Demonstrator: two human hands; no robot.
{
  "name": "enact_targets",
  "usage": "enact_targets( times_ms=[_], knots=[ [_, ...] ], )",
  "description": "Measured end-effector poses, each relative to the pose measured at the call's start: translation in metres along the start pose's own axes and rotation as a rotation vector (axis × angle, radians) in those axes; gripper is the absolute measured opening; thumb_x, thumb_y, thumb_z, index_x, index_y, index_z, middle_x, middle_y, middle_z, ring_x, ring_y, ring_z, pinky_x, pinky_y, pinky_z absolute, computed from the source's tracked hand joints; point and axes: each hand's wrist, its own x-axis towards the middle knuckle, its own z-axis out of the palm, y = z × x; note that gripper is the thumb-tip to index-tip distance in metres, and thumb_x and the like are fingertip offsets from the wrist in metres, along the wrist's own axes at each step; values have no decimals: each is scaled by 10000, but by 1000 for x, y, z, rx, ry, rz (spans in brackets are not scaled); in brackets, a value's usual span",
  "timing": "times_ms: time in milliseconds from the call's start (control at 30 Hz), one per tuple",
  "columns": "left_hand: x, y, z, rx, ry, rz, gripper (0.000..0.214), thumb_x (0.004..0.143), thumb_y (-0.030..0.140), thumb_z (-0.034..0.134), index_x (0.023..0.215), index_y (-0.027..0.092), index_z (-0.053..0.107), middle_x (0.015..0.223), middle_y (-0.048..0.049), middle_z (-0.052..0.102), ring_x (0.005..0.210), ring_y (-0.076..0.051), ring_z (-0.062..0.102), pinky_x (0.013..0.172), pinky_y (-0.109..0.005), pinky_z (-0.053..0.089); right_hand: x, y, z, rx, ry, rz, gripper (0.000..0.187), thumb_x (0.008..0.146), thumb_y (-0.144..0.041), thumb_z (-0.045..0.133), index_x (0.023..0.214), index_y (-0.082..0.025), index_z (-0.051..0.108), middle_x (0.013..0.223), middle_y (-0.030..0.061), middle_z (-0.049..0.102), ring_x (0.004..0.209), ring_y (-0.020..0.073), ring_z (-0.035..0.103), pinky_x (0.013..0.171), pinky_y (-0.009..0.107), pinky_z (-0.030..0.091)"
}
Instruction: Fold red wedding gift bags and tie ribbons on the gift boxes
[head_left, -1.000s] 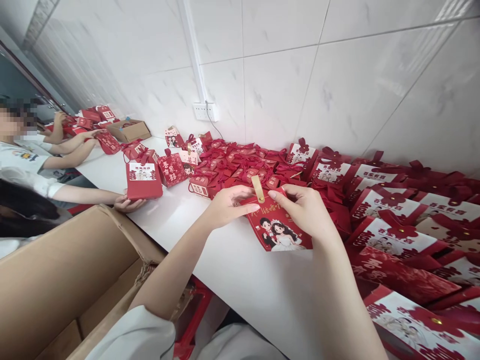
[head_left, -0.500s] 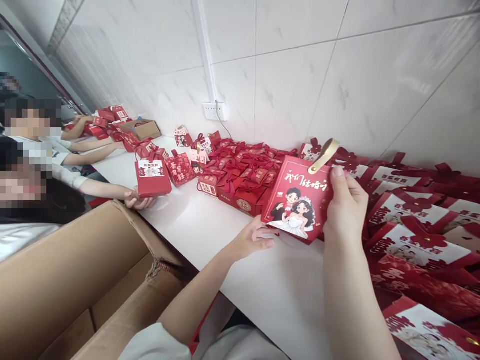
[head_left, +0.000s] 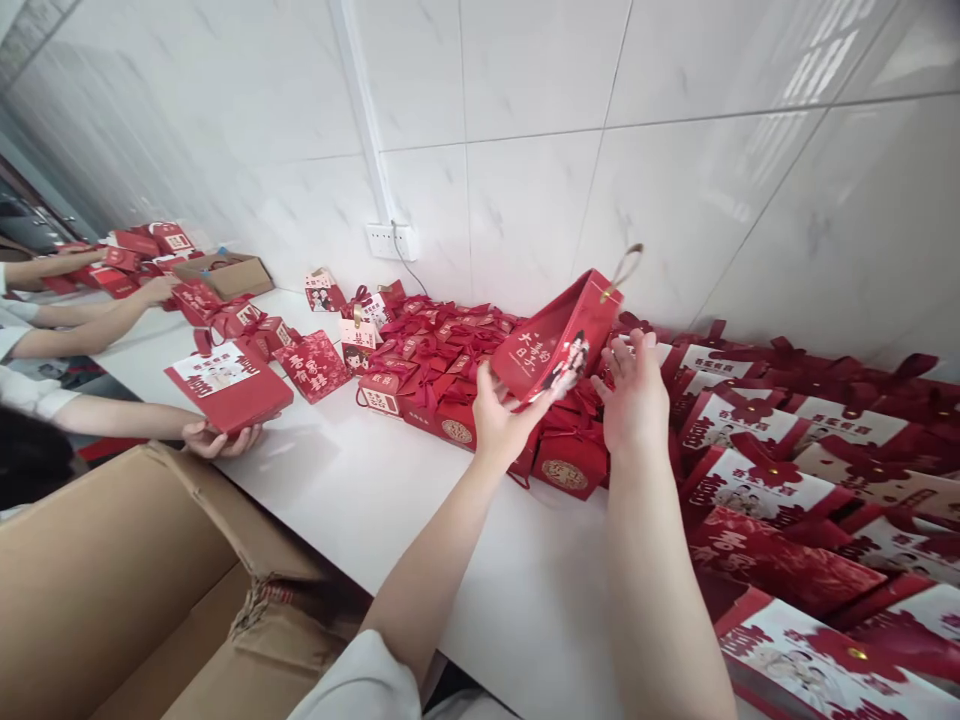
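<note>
A red gift bag printed with a cartoon couple and fitted with a tan loop handle hangs tilted in the air above the pile of small red boxes. My left hand is under it with fingers stretched up, the fingertips at the bag's lower edge. My right hand is just right of the bag, palm up and fingers spread, not gripping anything. Both forearms reach over the white table.
Flat red-and-white bags with bows cover the table's right side. A large open cardboard box stands at lower left. A co-worker's hand holds a flat red box; other arms work farther left. A wall socket is behind.
The bag went from held upright in my right hand to tilted and higher over the pile. My right hand let go and spread open; my left hand rose under the bag.
</note>
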Motion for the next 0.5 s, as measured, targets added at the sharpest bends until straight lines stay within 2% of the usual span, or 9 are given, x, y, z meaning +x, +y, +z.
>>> enact_targets(
  times_ms=[67,133,233,367,433,500],
  knots=[
    [10,-8,-2,74,97,70,699,667,385,892,1226,224,505,1280,-123,670,1138,-264,699,955,-415,613,2,7,-3,-25,17,47,640,848,-707,556,1371,-338,553,1546,58,495,1441,248,462,1168,541,350],
    [15,-16,-7,97,121,67,667,679,405,880,1201,217,510,1284,-128,664,1133,-264,698,940,-414,619,2,13,-5,-30,-1,47,632,831,-670,617,1355,-322,564,1529,64,511,1423,236,481,1146,498,385],
    [12,-20,-15,74,55,15,708,692,431,869,1255,227,493,1312,-130,661,1151,-271,691,947,-419,614,-1,20,-4,-20,-115,48,607,805,-598,713,1328,-320,579,1490,54,555,1376,212,527,1083,415,455],
    [-1,-18,-18,120,-13,-31,742,682,449,876,1277,233,488,1282,-126,683,1138,-293,696,939,-440,610,-3,24,0,19,-286,74,532,816,-550,739,1279,-315,621,1390,30,644,1229,212,632,948,351,542],
    [-8,-18,-18,215,9,24,757,692,429,875,1308,242,476,1313,-134,662,1170,-300,679,948,-442,602,-4,23,-1,27,-316,83,519,827,-564,723,1269,-307,633,1380,31,654,1211,214,642,920,344,558],
    [-12,-22,-21,344,50,179,730,744,380,843,1353,248,463,1414,-152,592,1296,-311,603,1021,-458,563,-7,20,-4,41,-378,94,544,841,-609,688,1291,-311,624,1408,37,638,1225,220,636,916,355,568]
  ],
)
